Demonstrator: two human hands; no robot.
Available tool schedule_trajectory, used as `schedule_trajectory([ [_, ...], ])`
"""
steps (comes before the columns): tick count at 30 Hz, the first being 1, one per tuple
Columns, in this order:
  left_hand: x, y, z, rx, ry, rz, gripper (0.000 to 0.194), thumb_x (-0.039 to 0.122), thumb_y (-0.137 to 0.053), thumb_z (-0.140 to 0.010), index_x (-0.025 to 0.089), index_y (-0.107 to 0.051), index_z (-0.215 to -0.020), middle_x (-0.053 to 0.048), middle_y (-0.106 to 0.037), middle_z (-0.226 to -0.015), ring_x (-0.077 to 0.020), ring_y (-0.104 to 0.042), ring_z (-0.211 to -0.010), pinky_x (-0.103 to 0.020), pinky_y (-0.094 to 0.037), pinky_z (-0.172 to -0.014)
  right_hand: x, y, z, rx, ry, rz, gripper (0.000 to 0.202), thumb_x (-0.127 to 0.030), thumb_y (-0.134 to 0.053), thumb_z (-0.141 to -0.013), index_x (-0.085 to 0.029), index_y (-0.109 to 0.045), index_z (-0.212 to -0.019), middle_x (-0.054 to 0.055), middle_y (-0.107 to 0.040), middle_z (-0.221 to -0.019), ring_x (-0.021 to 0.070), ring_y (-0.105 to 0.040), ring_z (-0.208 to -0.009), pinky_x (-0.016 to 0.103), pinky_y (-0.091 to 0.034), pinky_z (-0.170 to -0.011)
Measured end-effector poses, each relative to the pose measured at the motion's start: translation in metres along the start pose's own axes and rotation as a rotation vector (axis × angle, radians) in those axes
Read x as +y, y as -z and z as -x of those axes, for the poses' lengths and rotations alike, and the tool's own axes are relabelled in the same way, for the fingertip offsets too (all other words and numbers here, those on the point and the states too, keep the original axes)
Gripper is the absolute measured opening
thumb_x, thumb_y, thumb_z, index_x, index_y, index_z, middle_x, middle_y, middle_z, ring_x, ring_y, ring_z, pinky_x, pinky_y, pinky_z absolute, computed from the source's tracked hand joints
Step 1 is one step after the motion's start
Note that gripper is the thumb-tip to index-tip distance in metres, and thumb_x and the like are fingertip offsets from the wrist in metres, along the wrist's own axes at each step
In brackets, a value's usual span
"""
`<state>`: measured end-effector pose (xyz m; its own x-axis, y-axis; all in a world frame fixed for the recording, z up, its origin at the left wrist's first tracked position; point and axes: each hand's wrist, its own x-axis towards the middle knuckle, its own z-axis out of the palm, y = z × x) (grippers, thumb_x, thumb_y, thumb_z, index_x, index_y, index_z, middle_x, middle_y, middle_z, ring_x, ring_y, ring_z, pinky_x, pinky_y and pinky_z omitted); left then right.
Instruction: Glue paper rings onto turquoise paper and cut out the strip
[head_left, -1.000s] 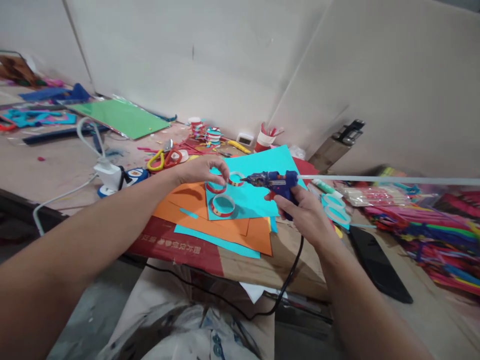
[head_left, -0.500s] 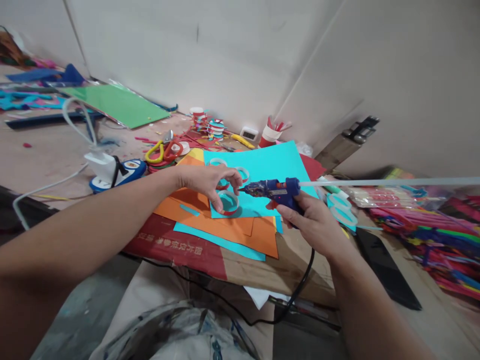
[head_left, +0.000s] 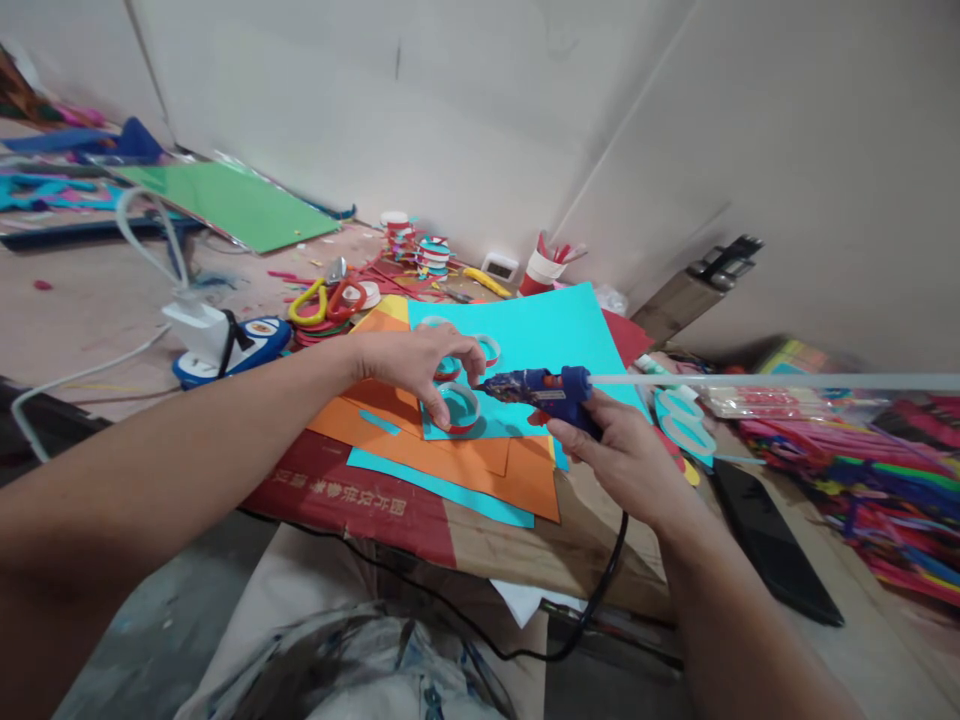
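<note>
In my right hand (head_left: 622, 445) is a blue hot glue gun (head_left: 547, 392), held level with its nozzle pointing left. A long white glue stick (head_left: 750, 381) sticks out of its back. My left hand (head_left: 424, 362) curls around a red-and-white paper ring (head_left: 463, 428) that stands on a turquoise sheet (head_left: 547, 320). The thumb touches the ring's near left side, and the index fingertip is at its far edge, close to the nozzle. Similar rings (head_left: 489, 350) stand just behind, partly covered by my left hand. Orange sheets (head_left: 480, 470) lie underneath.
Yellow- and red-handled scissors (head_left: 311, 305) and a power strip (head_left: 259, 350) are at the left. A black phone (head_left: 780, 545), pipe cleaners (head_left: 855, 460) and pale-blue-edged rings (head_left: 686, 435) lie at the right. The gun's black cord (head_left: 611, 565) hangs over the table edge.
The glue gun has tilted slightly, its back end and glue stick now lower, and my right hand has shifted a little left. My left hand stays at the ring.
</note>
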<state>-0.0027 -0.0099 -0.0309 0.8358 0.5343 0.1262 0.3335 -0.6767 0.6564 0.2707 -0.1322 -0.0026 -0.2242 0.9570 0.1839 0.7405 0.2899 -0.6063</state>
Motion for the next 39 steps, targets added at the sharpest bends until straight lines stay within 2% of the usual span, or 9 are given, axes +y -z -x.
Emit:
schedule_trajectory([
  [7, 0.000, -0.004, 0.000, 0.006, 0.004, -0.073, 0.060, 0.044, -0.096, -0.054, 0.024, -0.070, -0.104, -0.004, -0.069, -0.113, -0.0272, -0.055, -0.115, -0.029, -0.036, -0.095, -0.005, -0.003, -0.001, 0.020, 0.041, 0.075, 0.026, -0.047, -0.062, -0.089, -0.023, -0.065, -0.079, 0.005, -0.065, -0.075, 0.0216, -0.056, -0.068, 0.035, -0.043, -0.065],
  [11, -0.001, -0.005, -0.001, 0.009, -0.009, -0.066, 0.058, 0.043, -0.096, -0.053, 0.025, -0.071, -0.102, -0.003, -0.070, -0.113, -0.0275, -0.056, -0.114, -0.031, -0.036, -0.096, -0.008, -0.008, -0.001, -0.002, 0.052, 0.135, 0.027, -0.045, -0.060, -0.090, -0.023, -0.060, -0.075, 0.006, -0.066, -0.076, 0.0212, -0.056, -0.069, 0.034, -0.041, -0.064],
  [15, -0.002, -0.005, -0.002, 0.013, 0.021, -0.062, 0.057, 0.043, -0.096, -0.052, 0.025, -0.073, -0.101, -0.004, -0.069, -0.114, -0.0279, -0.056, -0.113, -0.031, -0.036, -0.094, -0.013, -0.012, -0.001, -0.020, 0.048, 0.211, 0.022, -0.041, -0.060, -0.091, -0.023, -0.060, -0.077, 0.007, -0.067, -0.079, 0.0222, -0.058, -0.072, 0.033, -0.042, -0.066],
  [20, -0.006, -0.006, -0.003, -0.008, 0.016, -0.058, 0.059, 0.046, -0.094, -0.055, 0.024, -0.071, -0.105, -0.004, -0.070, -0.115, -0.0236, -0.058, -0.102, -0.029, -0.037, -0.087, -0.022, -0.015, -0.003, -0.031, 0.056, 0.326, 0.020, -0.036, -0.059, -0.092, -0.023, -0.057, -0.077, 0.007, -0.068, -0.080, 0.0222, -0.058, -0.072, 0.032, -0.040, -0.065],
  [27, -0.007, -0.006, -0.002, -0.024, 0.007, -0.136, 0.068, 0.054, -0.089, -0.058, 0.022, -0.067, -0.114, -0.004, -0.069, -0.117, -0.0241, -0.059, -0.106, -0.028, -0.038, -0.086, -0.038, -0.020, -0.005, -0.088, 0.043, 0.479, 0.014, -0.027, -0.053, -0.095, -0.020, -0.061, -0.085, 0.008, -0.069, -0.083, 0.0208, -0.060, -0.073, 0.030, -0.039, -0.065],
  [30, -0.006, -0.006, -0.001, -0.034, 0.042, -0.117, 0.070, 0.053, -0.088, -0.059, 0.023, -0.065, -0.119, -0.004, -0.068, -0.119, -0.0226, -0.062, -0.102, -0.028, -0.040, -0.085, -0.043, -0.022, -0.006, -0.114, 0.013, 0.539, 0.014, -0.026, -0.052, -0.096, -0.018, -0.062, -0.090, 0.009, -0.071, -0.086, 0.0210, -0.061, -0.073, 0.030, -0.038, -0.065],
  [35, -0.005, -0.006, -0.001, -0.021, 0.016, -0.103, 0.068, 0.053, -0.087, -0.060, 0.022, -0.065, -0.117, -0.005, -0.068, -0.119, -0.0246, -0.061, -0.106, -0.031, -0.042, -0.089, -0.050, -0.023, -0.008, -0.159, 0.020, 0.630, 0.015, -0.025, -0.051, -0.099, -0.016, -0.063, -0.097, 0.012, -0.072, -0.093, 0.0224, -0.064, -0.080, 0.030, -0.037, -0.067],
  [39, -0.005, -0.006, 0.000, -0.042, 0.029, -0.027, 0.067, 0.050, -0.087, -0.060, 0.021, -0.064, -0.117, -0.006, -0.068, -0.121, -0.0231, -0.063, -0.102, -0.031, -0.044, -0.087, -0.053, -0.021, -0.007, -0.182, 0.001, 0.683, 0.015, -0.024, -0.050, -0.100, -0.016, -0.063, -0.098, 0.011, -0.072, -0.090, 0.0225, -0.064, -0.079, 0.030, -0.036, -0.066],
])
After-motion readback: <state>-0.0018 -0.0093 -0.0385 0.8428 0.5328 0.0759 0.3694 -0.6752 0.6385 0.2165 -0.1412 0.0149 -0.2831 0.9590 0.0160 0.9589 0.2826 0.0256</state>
